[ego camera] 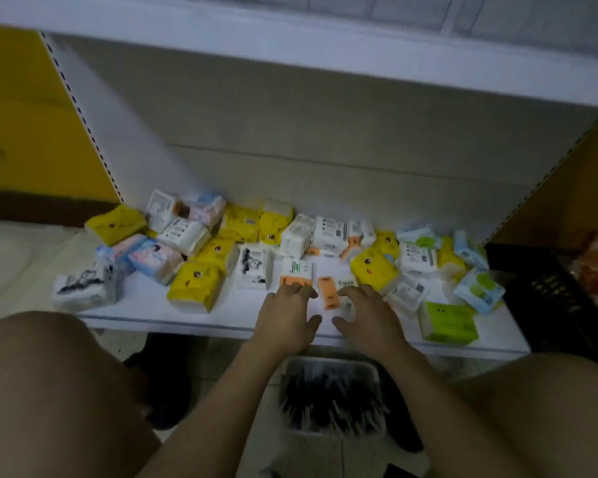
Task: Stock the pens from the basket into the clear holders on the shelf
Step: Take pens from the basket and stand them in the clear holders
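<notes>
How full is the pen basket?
Well filled: dark pens crowd the white basket on the floor below the shelf.

We found no text we could read surely: the white-and-orange plastic tissue pack (296,270) near the front edge of the white metal shelf (145,300) bore a blurred word starting with F.
</notes>
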Tool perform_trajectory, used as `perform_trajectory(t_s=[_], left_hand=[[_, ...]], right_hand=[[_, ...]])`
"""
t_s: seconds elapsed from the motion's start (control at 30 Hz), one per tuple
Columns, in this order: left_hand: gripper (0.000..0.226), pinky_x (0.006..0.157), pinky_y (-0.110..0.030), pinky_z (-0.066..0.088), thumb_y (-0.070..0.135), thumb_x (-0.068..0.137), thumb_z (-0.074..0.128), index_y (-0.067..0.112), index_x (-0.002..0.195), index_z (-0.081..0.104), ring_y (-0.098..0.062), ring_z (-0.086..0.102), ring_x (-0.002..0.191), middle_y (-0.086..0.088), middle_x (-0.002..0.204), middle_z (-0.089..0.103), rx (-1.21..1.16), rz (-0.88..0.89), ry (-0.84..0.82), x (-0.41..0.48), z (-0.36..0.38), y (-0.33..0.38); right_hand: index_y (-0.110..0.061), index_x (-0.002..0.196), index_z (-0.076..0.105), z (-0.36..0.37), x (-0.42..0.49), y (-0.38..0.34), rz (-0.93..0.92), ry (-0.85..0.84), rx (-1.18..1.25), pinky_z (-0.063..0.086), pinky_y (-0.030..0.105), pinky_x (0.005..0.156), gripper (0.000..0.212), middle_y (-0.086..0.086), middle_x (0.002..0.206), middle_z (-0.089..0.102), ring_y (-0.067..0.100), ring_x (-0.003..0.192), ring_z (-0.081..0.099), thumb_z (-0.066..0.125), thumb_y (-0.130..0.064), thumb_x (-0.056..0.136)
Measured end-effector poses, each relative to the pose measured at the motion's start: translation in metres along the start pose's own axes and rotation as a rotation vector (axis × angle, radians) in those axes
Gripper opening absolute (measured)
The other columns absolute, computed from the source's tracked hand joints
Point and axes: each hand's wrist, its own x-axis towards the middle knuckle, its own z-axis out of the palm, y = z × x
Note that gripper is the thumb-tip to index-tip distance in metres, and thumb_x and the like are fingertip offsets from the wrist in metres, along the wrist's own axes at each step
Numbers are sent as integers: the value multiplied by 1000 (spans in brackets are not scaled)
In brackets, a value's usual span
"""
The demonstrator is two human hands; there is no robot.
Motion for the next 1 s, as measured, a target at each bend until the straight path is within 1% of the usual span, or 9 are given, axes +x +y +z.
perform_trajectory(t_s=[0.27,0.37,0.47,0.57,0.63,0.77,0.87,0.93,1.0], left_hand=[[40,90,-36,50,32,88,59,15,125,56,-27,55,113,-7,126,58,-82,-161,-348,-25,87,-36],[48,97,-39,46,31,89,58,16,134,47,-29,49,119,-9,134,50,-56,-208,-449,-29,113,-40],[47,89,-36,46,30,90,55,15,133,45,-30,50,114,-11,129,51,-47,-251,-550,-30,140,-47],[39,88,-34,49,32,89,55,18,126,54,-30,55,108,-11,127,54,-116,-308,-639,-25,167,-52],[43,92,-34,46,39,90,53,24,131,53,-30,54,112,-9,132,51,-164,-360,-686,-20,183,-54],[49,95,-38,45,40,93,44,16,136,47,-32,52,116,-13,135,51,-168,-387,-800,-24,213,-56],[43,97,-45,44,25,95,45,12,135,43,-37,45,121,-19,136,44,-48,-332,-821,-36,224,-57],[46,98,-45,41,20,94,48,12,138,38,-38,41,124,-19,138,39,24,-285,-817,-39,228,-58],[48,99,-44,41,20,94,48,12,140,37,-37,41,124,-18,137,41,61,-233,-812,-37,233,-56]], right_hand=[[-21,130,49,96,-13,40,169,-399,164,50,36,91,50,1,125,56,23,114,57,66,-34,85],[-18,129,50,117,-12,44,181,-472,136,47,31,90,49,3,125,58,23,114,57,66,-29,85],[-16,126,50,133,-6,46,198,-530,134,47,34,96,43,5,125,56,24,114,55,64,-27,87],[-14,124,53,150,-3,52,197,-602,126,46,32,88,36,8,121,58,25,104,56,58,-28,91],[-11,114,57,157,0,57,227,-636,160,47,30,78,24,9,106,63,20,88,57,55,-23,93],[-6,106,65,162,10,73,282,-674,201,52,35,81,22,13,104,66,25,93,62,55,-18,91],[-1,104,66,161,15,78,318,-689,219,52,35,74,25,17,98,66,30,87,63,52,-18,94],[-4,98,67,165,17,79,334,-688,230,48,29,68,21,14,89,63,28,80,60,51,-18,95],[-15,81,62,171,14,77,359,-705,245,43,22,60,20,4,75,55,18,67,52,49,-14,96]])
